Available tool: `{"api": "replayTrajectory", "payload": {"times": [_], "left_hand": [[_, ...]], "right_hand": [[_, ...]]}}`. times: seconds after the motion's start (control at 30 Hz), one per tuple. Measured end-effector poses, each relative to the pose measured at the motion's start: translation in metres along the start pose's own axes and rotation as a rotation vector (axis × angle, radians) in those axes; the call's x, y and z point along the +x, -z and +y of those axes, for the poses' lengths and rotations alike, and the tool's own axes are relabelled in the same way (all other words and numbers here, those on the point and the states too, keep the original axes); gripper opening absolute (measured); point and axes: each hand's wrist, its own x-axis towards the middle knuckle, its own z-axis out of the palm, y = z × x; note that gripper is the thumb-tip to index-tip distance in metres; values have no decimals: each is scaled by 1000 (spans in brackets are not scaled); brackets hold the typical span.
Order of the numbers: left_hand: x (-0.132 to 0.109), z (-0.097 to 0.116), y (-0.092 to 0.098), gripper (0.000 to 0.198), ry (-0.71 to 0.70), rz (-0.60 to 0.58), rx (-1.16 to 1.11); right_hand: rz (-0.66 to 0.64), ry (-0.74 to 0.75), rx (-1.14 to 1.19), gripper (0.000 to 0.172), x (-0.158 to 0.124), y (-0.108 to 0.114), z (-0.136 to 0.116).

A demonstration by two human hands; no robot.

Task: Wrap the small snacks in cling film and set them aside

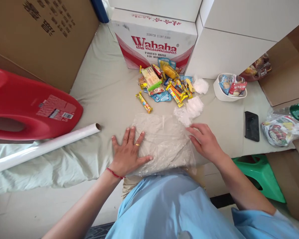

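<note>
Plastic film (164,142) lies spread flat at the near edge, nothing on it yet. Left hand (129,151) presses it, fingers apart; right hand (204,141) rests on its right edge, pinching or not I cannot tell. Snacks (164,86) sit farther, apparently untouched.

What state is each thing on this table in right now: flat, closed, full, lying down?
clear plastic sheet: spread flat on the cloth, wrinkled.
left hand: open, palm pressed on the sheet.
right hand: open, fingers on the sheet's right edge.
white roll: lying on its side.
snack packets: loose heap.
Wahaha box: upright, closed.
white bowl: upright, holding packets.
black phone: lying flat.
</note>
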Motion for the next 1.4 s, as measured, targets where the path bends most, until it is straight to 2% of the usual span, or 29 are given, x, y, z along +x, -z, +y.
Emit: {"api": "replayTrajectory", "payload": {"times": [0.1, 0.2, 0.33, 0.43, 0.57, 0.73, 0.8, 0.9, 0.97, 1.07, 1.17, 1.27, 1.4], "left_hand": [[-1, 1, 1, 97, 5, 0, 5], [-1, 1, -1, 94, 5, 26, -3], [-1, 1, -4, 95, -2, 42, -18], [-2, 0, -4, 96, -5, 55, -28], [-4, 0, -6, 89, -2, 72, -32], [-6, 4, -8, 71, 32, 100, -34], [-7, 5, -9, 70, 36, 104, -39], [-6, 5, -8, 68, 38, 108, -53], [-7, 4, -8, 66, 42, 110, -59], [-7, 3, -7, 65, 45, 114, -54], [-7, 3, -6, 64, 42, 116, -44], [-7, 3, -6, 63, 40, 120, -49], [-6, 2, -6, 64, 39, 125, -63]], "right_hand": [[-43, 78, -202, 41, 44, -19, 13], [-70, -18, -312, 45, 68, -30, 45], [-94, -124, -306, 49, 72, -28, 92], [-76, -133, -279, 49, 68, -25, 106], [-19, -125, -251, 46, 67, -22, 96], [255, -71, -220, 38, 91, -4, 67], [260, -37, -178, 39, 115, 1, 53], [150, 4, -143, 43, 165, -6, 28], [98, -3, -149, 46, 205, -21, 11], [82, -88, -151, 62, 260, -49, -11], [39, -163, -149, 71, 292, -71, -21], [12, -179, -146, 62, 294, -77, -16], [34, -218, -81, 53, 273, -65, 5]]}}
